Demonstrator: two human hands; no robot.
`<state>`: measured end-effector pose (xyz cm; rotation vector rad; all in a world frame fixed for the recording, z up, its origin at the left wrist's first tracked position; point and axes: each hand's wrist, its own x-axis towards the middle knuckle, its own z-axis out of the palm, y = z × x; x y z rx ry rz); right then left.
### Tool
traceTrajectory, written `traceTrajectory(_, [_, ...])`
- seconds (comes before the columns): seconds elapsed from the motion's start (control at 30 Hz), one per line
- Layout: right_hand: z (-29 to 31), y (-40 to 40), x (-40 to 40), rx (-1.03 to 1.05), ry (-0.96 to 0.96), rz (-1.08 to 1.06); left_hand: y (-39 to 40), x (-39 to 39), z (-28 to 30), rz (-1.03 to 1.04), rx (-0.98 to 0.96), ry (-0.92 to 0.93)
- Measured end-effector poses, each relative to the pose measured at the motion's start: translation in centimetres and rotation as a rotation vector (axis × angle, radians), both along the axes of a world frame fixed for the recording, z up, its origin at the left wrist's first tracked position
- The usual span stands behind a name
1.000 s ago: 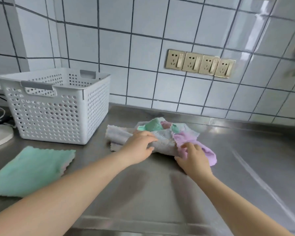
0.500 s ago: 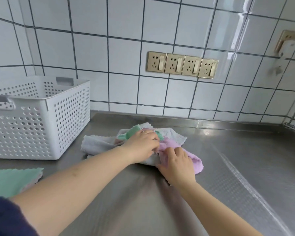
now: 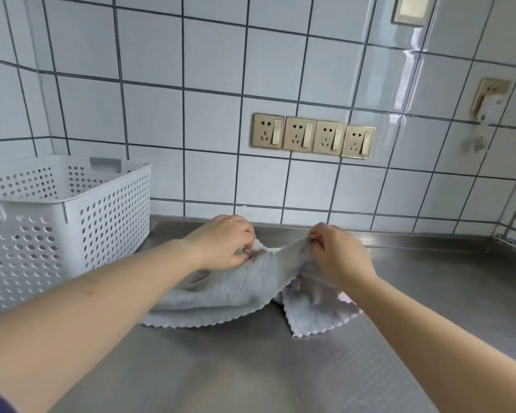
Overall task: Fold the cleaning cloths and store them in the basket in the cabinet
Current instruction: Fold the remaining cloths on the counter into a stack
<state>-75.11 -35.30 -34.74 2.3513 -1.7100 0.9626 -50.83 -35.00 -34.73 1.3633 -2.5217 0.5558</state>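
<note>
Our left hand and right hand pinch the grey cleaning cloth along its upper edge; soft, light, floppy, it probably handles best by the corners.

A pale grey-blue cleaning cloth with scalloped edges is held stretched above the steel counter, its top edge pinched at two points, its lower edge and right corner draped on the surface. Bits of green and pink cloth are glimpsed beneath it at the left, mostly hidden. A white perforated basket with cut-out handles is stood upright at the left, near the cloths but not touching them.
</note>
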Motion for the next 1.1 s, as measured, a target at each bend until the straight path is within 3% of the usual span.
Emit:
traceTrajectory(0.27, [7.8,-4.3,-1.5,-0.068,-0.065,-0.088,-2.5,2.5,4.1,0.255,0.11,0.305])
traceTrajectory(0.43, [10.5,-4.7,0.1,-0.119,0.003,-0.066,-2.6,-0.8,5.5,0.087,0.245,0.632])
traceTrajectory(0.6, [13.0,-4.9,1.1,-0.194,0.033,-0.071,-2.9,-4.6,6.6,0.014,0.275,0.661])
traceTrajectory(0.8, [16.1,-4.7,1.3,-0.211,0.089,-0.11,-1.8,-7.1,9.0,-0.127,0.224,0.95])
traceTrajectory(0.87, [17.0,-4.3,1.4,-0.205,0.089,-0.125,-1.4,-7.0,9.8,-0.108,0.263,0.937])
traceTrajectory(0.97, [18.1,-3.7,1.5,-0.198,0.102,-0.106,-1.1,-6.3,10.9,0.003,0.208,0.775])
traceTrajectory(1.1, [18.9,-3.2,2.3,-0.196,0.127,-0.093,0.1,-6.0,12.5,0.005,0.26,0.969])
